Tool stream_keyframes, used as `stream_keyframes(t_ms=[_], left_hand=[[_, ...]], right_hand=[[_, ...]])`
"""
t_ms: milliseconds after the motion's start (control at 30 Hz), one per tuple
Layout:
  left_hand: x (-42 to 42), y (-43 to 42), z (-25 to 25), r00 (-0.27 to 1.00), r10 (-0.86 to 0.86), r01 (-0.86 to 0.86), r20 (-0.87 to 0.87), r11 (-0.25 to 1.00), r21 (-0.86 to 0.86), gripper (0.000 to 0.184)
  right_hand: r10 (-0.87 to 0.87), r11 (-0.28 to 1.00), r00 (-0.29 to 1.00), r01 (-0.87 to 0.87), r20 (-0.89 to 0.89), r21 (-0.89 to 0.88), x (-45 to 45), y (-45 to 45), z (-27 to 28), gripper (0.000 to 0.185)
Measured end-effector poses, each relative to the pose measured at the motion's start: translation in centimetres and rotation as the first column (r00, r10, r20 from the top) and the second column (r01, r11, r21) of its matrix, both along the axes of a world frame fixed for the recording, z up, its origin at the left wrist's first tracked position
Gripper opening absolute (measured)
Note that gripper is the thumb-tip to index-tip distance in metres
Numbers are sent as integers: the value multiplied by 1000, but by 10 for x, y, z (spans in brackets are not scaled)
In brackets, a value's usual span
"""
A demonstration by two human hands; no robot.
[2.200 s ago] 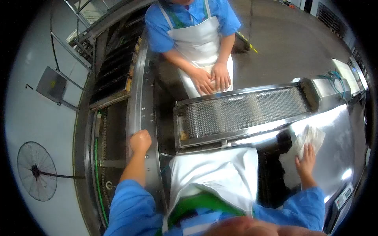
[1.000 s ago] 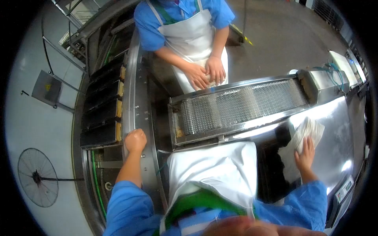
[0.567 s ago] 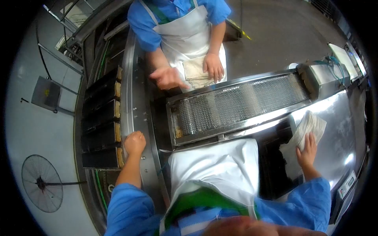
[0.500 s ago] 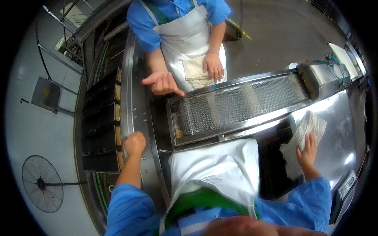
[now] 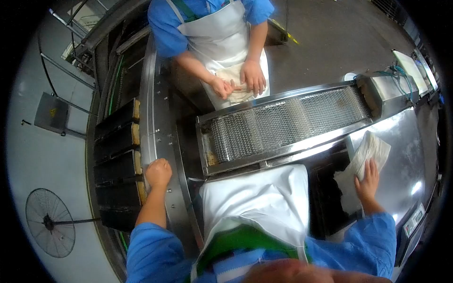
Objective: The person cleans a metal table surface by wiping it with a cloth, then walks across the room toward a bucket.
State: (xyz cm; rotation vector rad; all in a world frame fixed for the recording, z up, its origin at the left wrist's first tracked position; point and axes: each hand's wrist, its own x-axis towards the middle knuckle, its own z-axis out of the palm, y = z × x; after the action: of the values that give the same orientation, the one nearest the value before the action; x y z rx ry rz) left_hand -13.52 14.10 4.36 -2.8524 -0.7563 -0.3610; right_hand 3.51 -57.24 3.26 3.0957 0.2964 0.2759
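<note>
The left hand (image 5: 158,173) is resting, curled into a fist, against the metal rail (image 5: 149,127). The right hand (image 5: 367,185) is lying flat and uncurled on the pale cloth (image 5: 373,147).

no words, brands or numbers can be read. the one sign that stands out is a small yellow triangular warning mark (image 5: 53,112) on the front of a flat grey rectangular metal box (image 5: 44,120) by the pale wall at left; the symbol inside it is too small to tell. at lower right, a dark-bodied weighing scale with a light control panel (image 5: 415,220) has a small greyish rectangular display window (image 5: 418,215), its figures too small and blurred to read.
</note>
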Motion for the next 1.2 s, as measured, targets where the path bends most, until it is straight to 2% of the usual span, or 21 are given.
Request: stream_keyframes(t_ms=[233,467,533,667,833,1033,1200], left_hand=[[-1,2,-4,1000,-7,7,6,1000,-3,12],[-5,9,-12,999,-21,21,25,1000,-12,14],[-2,4,-5,1000,22,-22,-18,1000,-15,15],[-5,12,-14,999,-46,45,21,999,2,17],[-2,4,-6,1000,5,-5,-7,1000,18,16],[-3,8,-7,999,-46,46,2,999,30,18],[-2,7,-8,1000,-20,19,5,999,41,20]], right_hand=[[9,1000,1000,-9,17,15,-2,5,4,85],[0,1000,999,0,-46,9,-4,13,20,80],[20,1000,1000,-20,-17,8,-3,11,14,79],[17,1000,1000,-18,18,17,-4,11,13,76],[-15,1000,1000,15,-1,21,-5,11,14,77],[-16,1000,1000,16,-2,17,-3,8,9,80],[-39,999,999,39,13,0,-2,9,6,80]])
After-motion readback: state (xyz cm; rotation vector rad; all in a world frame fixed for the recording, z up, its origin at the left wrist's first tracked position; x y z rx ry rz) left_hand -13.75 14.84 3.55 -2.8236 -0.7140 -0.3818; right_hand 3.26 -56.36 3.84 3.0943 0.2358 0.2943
